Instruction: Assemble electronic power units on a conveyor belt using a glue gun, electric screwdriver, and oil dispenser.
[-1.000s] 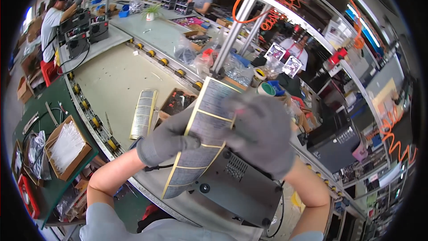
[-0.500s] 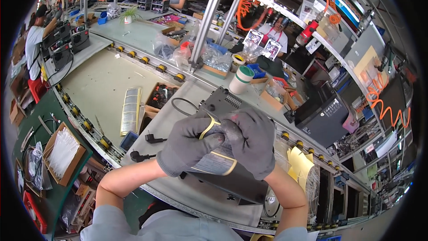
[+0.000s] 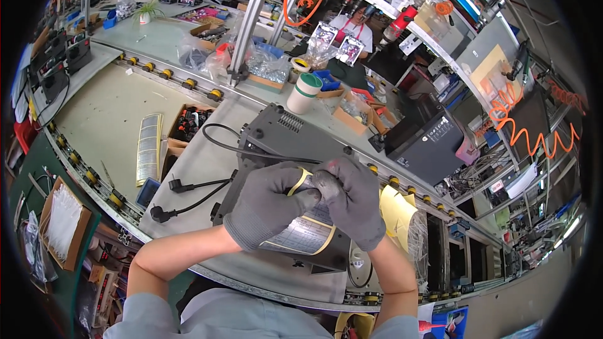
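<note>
My left hand [image 3: 269, 204] and my right hand [image 3: 352, 199], both in grey gloves, are closed on a curled sheet of printed silver labels [image 3: 298, 236] with yellow edges. Their fingertips meet at its upper edge, thumbs close together, and the gloves hide exactly where they pinch. Below the sheet lies a dark grey metal case [image 3: 276, 125] with a vented top, partly covered by my hands. A black power cable [image 3: 220, 132] loops over it. Two black power plugs [image 3: 164, 213] rest on the metal worktop to the left of my left hand.
Another label sheet [image 3: 149, 150] lies on the bench at left, beside a carton of small black and orange parts [image 3: 190, 122]. A white tub with a green lid [image 3: 304, 93] stands beyond the case. Yellow backing papers [image 3: 397, 212] lie right of my right hand. Co-workers sit across the line.
My view has swung to the right, so the bench appears shifted left. Both hands keep their hold on the label sheet, and more of the dark case and its cable shows behind them.
</note>
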A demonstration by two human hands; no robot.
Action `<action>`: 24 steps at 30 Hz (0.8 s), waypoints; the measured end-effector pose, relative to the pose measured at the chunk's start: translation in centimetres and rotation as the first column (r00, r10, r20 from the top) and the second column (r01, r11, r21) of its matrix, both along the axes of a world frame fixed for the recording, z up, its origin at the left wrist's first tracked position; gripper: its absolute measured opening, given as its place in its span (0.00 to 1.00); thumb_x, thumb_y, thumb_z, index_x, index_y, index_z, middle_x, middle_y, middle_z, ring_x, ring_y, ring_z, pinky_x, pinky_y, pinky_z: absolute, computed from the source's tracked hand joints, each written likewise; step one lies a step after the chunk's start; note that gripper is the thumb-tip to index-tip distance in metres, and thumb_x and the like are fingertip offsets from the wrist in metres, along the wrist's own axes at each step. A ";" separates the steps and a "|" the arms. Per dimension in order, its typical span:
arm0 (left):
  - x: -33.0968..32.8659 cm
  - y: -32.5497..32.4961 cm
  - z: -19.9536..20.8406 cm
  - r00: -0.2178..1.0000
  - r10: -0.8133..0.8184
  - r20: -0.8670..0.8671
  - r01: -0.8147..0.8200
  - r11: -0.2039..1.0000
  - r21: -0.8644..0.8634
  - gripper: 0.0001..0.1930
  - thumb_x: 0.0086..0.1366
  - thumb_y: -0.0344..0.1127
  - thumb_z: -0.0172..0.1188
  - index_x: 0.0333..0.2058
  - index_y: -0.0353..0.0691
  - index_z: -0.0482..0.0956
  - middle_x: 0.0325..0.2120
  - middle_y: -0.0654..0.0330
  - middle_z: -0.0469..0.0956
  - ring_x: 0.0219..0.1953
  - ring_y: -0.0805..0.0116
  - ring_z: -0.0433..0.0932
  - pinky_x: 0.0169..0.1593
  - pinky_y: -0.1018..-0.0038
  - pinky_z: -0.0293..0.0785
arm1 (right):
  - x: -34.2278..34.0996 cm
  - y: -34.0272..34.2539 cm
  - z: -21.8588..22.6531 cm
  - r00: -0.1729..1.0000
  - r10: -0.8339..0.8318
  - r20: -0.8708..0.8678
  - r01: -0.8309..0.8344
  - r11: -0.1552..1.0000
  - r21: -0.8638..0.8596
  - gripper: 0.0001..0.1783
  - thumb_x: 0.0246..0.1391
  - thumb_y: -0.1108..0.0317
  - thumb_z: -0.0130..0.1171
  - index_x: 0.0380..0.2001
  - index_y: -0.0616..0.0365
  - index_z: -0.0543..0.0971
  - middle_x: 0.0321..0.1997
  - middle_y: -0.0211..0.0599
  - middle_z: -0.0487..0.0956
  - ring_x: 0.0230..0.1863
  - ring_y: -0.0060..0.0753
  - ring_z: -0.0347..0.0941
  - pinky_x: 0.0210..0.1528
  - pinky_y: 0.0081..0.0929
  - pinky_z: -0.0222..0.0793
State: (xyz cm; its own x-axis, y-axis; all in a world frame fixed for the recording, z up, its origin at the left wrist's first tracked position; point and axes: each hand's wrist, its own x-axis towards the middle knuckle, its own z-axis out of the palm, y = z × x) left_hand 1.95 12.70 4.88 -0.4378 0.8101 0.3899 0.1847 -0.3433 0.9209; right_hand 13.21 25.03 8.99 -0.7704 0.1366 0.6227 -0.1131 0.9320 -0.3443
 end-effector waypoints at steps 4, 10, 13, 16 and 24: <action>0.2 0.7 -1.4 0.996 -0.085 0.029 0.084 0.996 0.042 0.08 0.53 0.25 0.60 0.34 0.35 0.80 0.28 0.58 0.76 0.30 0.72 0.73 0.36 0.75 0.69 | 0.9 0.6 -0.5 0.996 0.026 0.089 -0.007 0.978 -0.207 0.05 0.51 0.71 0.54 0.30 0.63 0.73 0.28 0.43 0.76 0.30 0.45 0.73 0.31 0.31 0.68; 0.8 0.8 -2.8 0.987 -0.146 0.063 0.146 0.989 0.000 0.09 0.53 0.26 0.61 0.35 0.35 0.80 0.27 0.59 0.74 0.30 0.72 0.72 0.36 0.74 0.68 | 1.4 1.6 -1.1 0.965 0.070 0.254 0.078 0.846 -0.527 0.08 0.51 0.72 0.54 0.33 0.65 0.75 0.30 0.42 0.77 0.33 0.36 0.75 0.36 0.28 0.68; 0.9 1.0 -3.2 0.984 -0.145 0.105 0.144 0.989 0.016 0.09 0.53 0.26 0.61 0.35 0.36 0.80 0.26 0.58 0.74 0.30 0.71 0.72 0.36 0.74 0.68 | 1.8 1.8 -2.3 0.980 0.155 0.122 -0.034 0.740 -0.671 0.08 0.52 0.72 0.53 0.34 0.64 0.76 0.29 0.40 0.76 0.33 0.29 0.73 0.37 0.26 0.68; 0.1 1.1 -3.3 0.998 -0.058 0.031 0.061 0.991 -0.121 0.09 0.53 0.28 0.63 0.34 0.36 0.80 0.26 0.57 0.75 0.28 0.70 0.73 0.35 0.74 0.69 | 1.4 1.2 -2.4 0.975 0.076 0.211 -0.002 0.944 -0.329 0.08 0.52 0.72 0.52 0.34 0.64 0.76 0.28 0.36 0.76 0.32 0.24 0.72 0.36 0.24 0.67; -0.4 2.9 -3.1 0.984 0.027 -0.176 -0.033 0.999 -0.031 0.10 0.49 0.33 0.66 0.31 0.37 0.80 0.24 0.54 0.77 0.27 0.62 0.75 0.33 0.71 0.71 | 1.1 2.3 -3.1 0.975 -0.007 0.220 0.113 0.874 -0.472 0.07 0.53 0.71 0.51 0.30 0.63 0.75 0.27 0.33 0.74 0.28 0.20 0.68 0.33 0.19 0.64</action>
